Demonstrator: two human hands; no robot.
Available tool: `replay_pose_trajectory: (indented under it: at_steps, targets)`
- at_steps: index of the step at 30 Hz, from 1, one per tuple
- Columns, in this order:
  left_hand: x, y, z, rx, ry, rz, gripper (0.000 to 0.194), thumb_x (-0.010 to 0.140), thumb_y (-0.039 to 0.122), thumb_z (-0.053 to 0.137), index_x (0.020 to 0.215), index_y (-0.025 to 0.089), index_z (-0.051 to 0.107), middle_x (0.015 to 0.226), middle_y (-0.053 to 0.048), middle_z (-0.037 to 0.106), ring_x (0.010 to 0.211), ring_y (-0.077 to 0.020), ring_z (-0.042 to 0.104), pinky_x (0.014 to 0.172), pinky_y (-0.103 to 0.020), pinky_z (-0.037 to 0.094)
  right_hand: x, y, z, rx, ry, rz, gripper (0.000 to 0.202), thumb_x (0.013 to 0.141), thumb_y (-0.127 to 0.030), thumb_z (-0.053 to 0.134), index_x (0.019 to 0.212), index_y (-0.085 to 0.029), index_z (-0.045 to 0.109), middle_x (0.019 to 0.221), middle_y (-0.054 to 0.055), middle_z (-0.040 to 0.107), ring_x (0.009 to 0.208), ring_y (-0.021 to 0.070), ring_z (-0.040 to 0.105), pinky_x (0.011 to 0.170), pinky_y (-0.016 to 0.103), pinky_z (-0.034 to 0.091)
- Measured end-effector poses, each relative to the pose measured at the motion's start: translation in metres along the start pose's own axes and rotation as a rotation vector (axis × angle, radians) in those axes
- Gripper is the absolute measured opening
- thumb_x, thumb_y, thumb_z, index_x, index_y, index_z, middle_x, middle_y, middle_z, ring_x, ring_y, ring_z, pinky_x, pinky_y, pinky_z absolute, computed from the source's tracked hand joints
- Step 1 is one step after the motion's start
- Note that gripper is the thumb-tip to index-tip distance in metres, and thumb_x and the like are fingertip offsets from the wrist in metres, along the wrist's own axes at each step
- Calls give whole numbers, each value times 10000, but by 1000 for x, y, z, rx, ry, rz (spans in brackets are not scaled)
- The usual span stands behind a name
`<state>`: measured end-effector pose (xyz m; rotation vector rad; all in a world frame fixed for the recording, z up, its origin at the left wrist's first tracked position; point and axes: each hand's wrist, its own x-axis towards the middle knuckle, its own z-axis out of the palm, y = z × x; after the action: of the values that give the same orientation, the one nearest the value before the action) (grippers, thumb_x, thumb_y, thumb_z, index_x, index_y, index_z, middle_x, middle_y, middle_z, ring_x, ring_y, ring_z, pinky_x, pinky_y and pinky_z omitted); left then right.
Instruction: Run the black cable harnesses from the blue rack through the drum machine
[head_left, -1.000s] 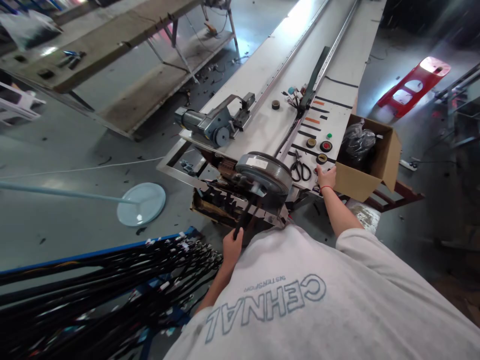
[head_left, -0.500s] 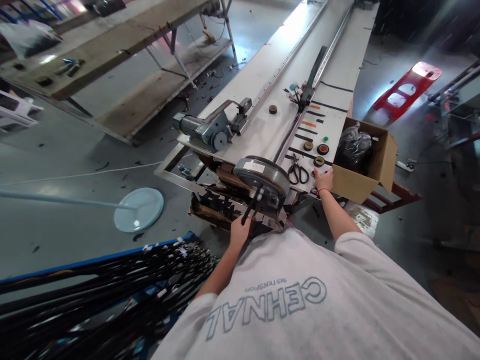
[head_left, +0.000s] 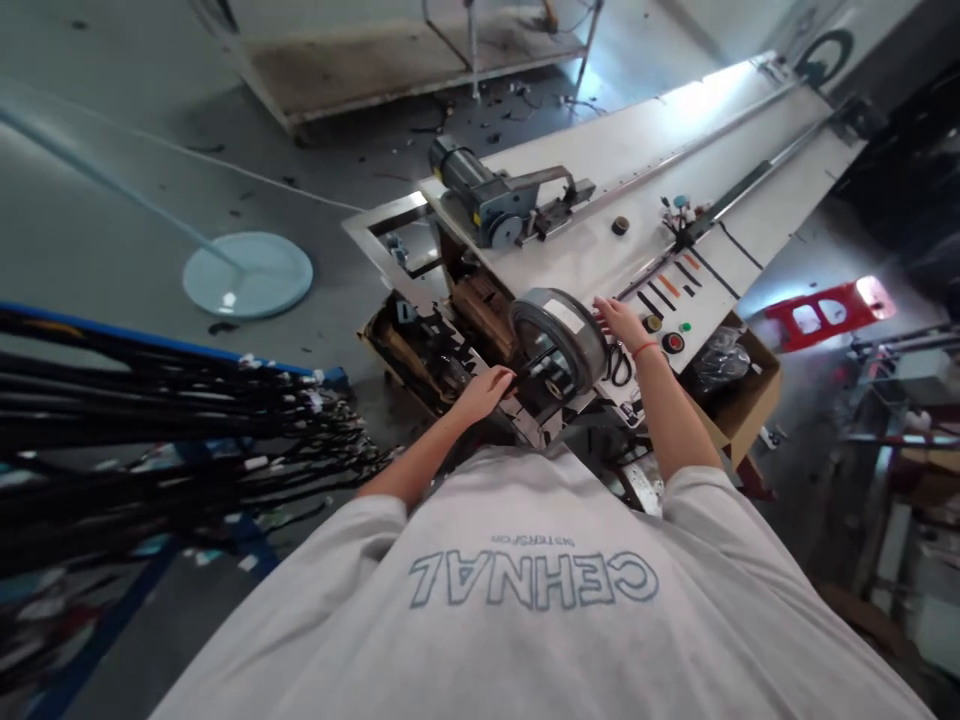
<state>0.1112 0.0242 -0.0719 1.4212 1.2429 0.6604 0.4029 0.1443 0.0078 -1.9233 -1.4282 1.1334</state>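
Observation:
A round dark machine head [head_left: 568, 318], a thick ring with a pale label, stands at the near end of the long white worktable [head_left: 525, 275]. My left hand [head_left: 486, 393] is closed in a pinch on a thin black cable [head_left: 529, 377] that comes out of the ring's near face. My right hand [head_left: 619, 322] reaches to the ring's far right side, fingers stretched out at its rim. Black-handled scissors [head_left: 619, 365] lie partly hidden under my right forearm. Tape rolls, a green button [head_left: 685, 327] and a red button [head_left: 673, 342] are beside that forearm.
A motor unit [head_left: 487, 200] sits on the table's left edge. To the right stands a cardboard box [head_left: 754, 405] holding a plastic bag, with a red stool [head_left: 829, 315] beyond. Black cable bundles [head_left: 187, 450] hang at left, near a round pale-blue base [head_left: 247, 275].
My right hand has moved from the table edge by the box to the ring's far side. My left hand stays at the cable. The view has turned and tilted down.

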Motion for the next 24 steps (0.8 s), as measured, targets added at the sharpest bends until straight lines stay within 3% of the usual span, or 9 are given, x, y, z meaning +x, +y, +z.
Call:
replay_pose_trajectory:
  at_steps: [4, 7, 9, 11, 14, 17, 19, 21, 24]
  targets:
    - [9, 6, 14, -69, 6, 12, 297, 912, 406, 428, 1037, 174, 564, 862, -72, 724, 812, -215, 677, 813, -349, 506, 42, -70, 41, -140, -185, 16, 522, 870, -608, 537, 851, -115, 708, 648, 38, 622, 704, 182, 610, 805, 336, 504]
    - [9, 5, 22, -141, 34, 37, 306, 909, 415, 442, 1065, 168, 532, 874, -73, 717, 781, -206, 678, 805, -351, 511, 56, -94, 57, -271, -223, 10, 426, 784, -541, 691, 702, -123, 683, 598, 28, 586, 816, 211, 617, 936, 367, 443]
    - [8, 3, 26, -172, 48, 30, 315, 894, 407, 464, 1092, 166, 509, 876, -70, 710, 768, -204, 679, 795, -352, 512, 48, -91, 54, -254, -218, 5, 412, 751, -528, 722, 652, -133, 659, 581, 18, 570, 852, 225, 618, 962, 377, 427]
    - [7, 2, 27, -172, 71, 36, 323, 880, 390, 477, 1112, 166, 495, 897, -73, 706, 786, -208, 682, 805, -358, 509, 26, -73, 45, -103, -194, -30, 458, 786, -591, 639, 691, -144, 667, 614, 11, 593, 880, 224, 620, 951, 369, 443]
    - [8, 3, 27, -137, 113, 71, 317, 868, 376, 479, 1110, 173, 506, 919, -74, 709, 843, -217, 682, 831, -364, 502, -23, -25, 35, 216, -42, -97, 571, 821, -696, 459, 849, -174, 689, 766, 12, 666, 967, 212, 621, 924, 345, 480]
    - [11, 6, 28, -145, 111, 72, 300, 862, 395, 471, 1064, 184, 538, 870, -59, 715, 825, -215, 679, 806, -353, 506, -60, 25, 35, 480, 163, -4, 630, 783, -745, 421, 998, -208, 672, 936, 33, 699, 1068, 209, 609, 911, 347, 504]
    - [14, 10, 29, -185, 85, 62, 288, 861, 411, 461, 1025, 192, 551, 826, -44, 715, 763, -200, 674, 778, -336, 509, -66, 42, 33, 552, 110, 76, 644, 752, -764, 445, 1022, -222, 664, 979, 48, 707, 1086, 222, 613, 893, 359, 520]
    - [18, 14, 31, -240, 63, 52, 272, 854, 416, 462, 989, 201, 559, 788, -28, 711, 707, -186, 664, 751, -317, 509, -56, 35, 24, 519, -12, 95, 680, 744, -798, 428, 999, -217, 673, 952, 61, 714, 1064, 240, 631, 875, 367, 531]
    - [23, 19, 33, -307, 56, 20, 229, 840, 405, 491, 925, 210, 575, 729, -5, 704, 664, -177, 654, 707, -285, 498, -21, -14, 9, 332, -192, 25, 803, 776, -849, 281, 1013, -195, 682, 860, 55, 709, 972, 242, 662, 865, 373, 536]
